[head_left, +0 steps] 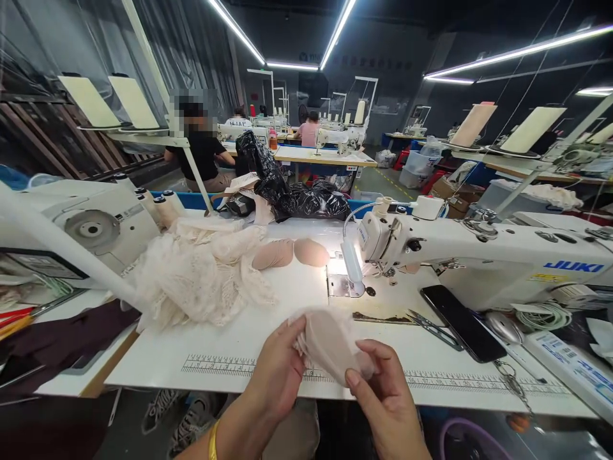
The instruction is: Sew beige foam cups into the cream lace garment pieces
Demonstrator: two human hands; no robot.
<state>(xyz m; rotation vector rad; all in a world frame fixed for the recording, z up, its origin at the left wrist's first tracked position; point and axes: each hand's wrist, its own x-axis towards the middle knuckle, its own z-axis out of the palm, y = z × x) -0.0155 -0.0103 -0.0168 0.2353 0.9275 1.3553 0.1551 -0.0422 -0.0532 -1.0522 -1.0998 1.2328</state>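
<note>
Head view: the beige fabric piece (329, 342) is over the near side of the bench (220, 342), between both hands, long axis running far left to near right; left hand (280, 370) grips the far-left edge, right hand (387, 393) pinches the near-right end; sewing machine (479, 255) stands far right

Ceiling tubes (338, 32) glare white against a dim wall (390, 92); a lamp (352, 260) throws a bright patch beside the plate (345, 287). Spools (90, 101) lean at the stretched edges, and the cloth (330, 342) blurs slightly (one head (191, 112) is pixelated).
</note>
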